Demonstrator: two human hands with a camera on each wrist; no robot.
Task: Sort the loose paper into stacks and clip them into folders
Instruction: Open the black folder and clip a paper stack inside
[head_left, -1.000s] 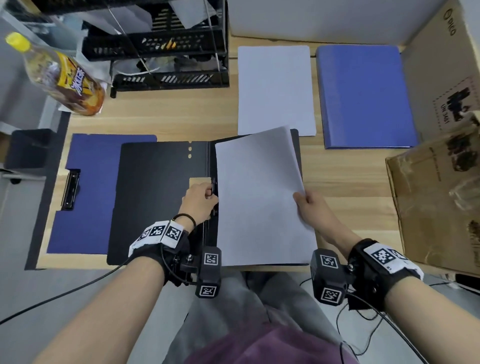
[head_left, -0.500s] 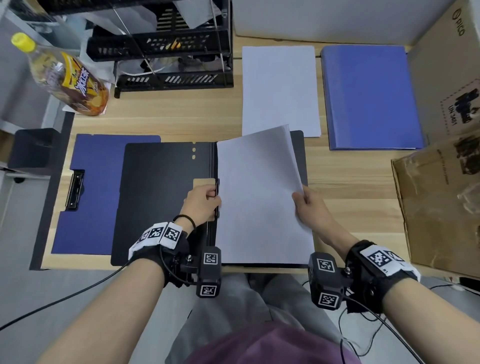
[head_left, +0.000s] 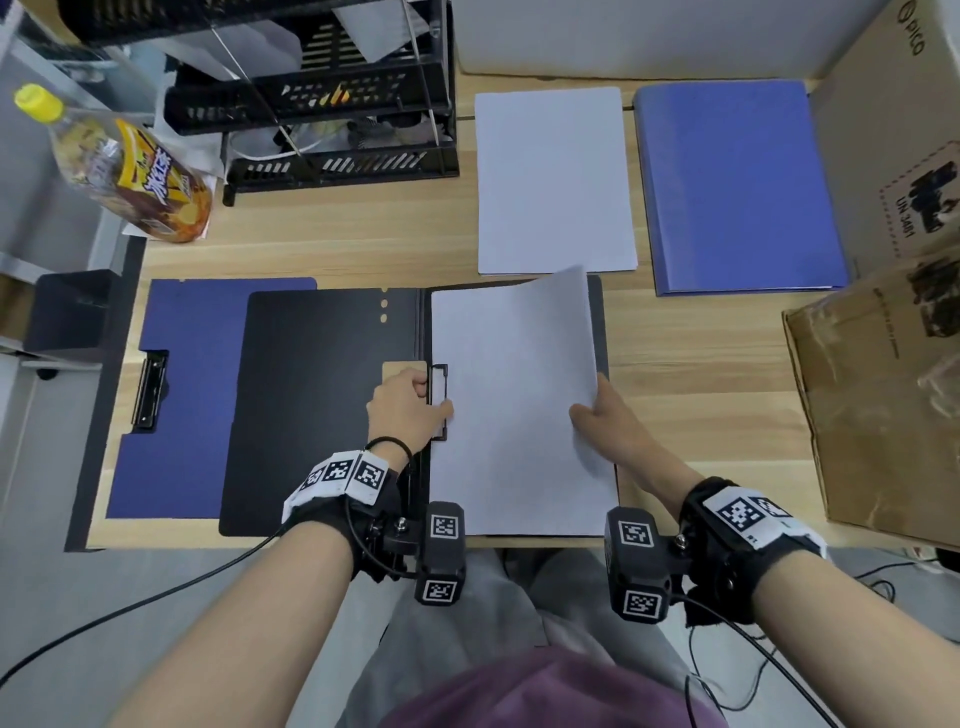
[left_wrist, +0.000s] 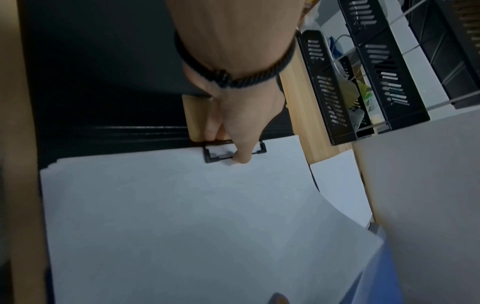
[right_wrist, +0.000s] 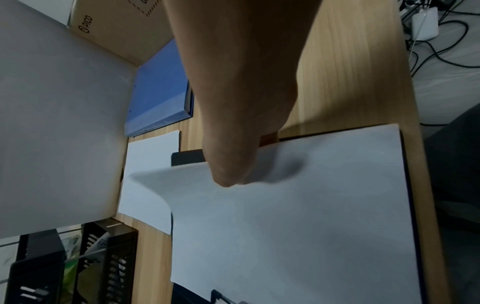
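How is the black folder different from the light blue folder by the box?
The black folder lies open with a paper stack inside; the light blue folder lies closed. The left hand holds the black folder's clip and the right hand its paper; nobody touches the light blue folder. Both lie flat on the wooden desk.

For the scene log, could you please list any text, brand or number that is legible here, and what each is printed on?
"PICO": on the tall brown cardboard box at the desk's far right.
"UN 3481": on that same box's printed label.
Yellow-capped drink bottle: label characters too blurred to read.
Square black-and-white wrist markers: patterns, no words.
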